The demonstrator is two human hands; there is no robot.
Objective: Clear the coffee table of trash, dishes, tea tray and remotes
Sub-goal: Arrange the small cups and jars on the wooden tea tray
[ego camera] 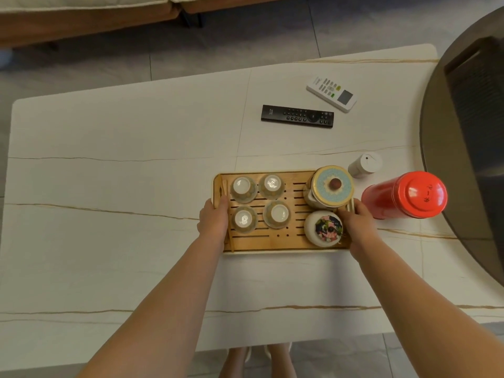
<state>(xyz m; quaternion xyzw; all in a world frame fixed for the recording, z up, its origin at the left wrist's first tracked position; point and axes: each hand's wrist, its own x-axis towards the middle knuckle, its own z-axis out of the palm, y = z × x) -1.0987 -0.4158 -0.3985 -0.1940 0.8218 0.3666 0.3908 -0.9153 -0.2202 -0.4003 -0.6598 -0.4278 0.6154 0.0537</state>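
The black remote (297, 116), lying on the tabletop (109, 148) beyond the wooden tea tray (272, 241), carries white letters at its left end that read "ZTE". The lid of the red canister (406, 195), just right of the tea tray, bears dark handwritten characters, too small to read. The white remote's (331, 93) button labels are illegible.

Grey tiled floor (231, 45), brown sofa base (81, 23) with pale cushions, dark round table (463, 159) at right
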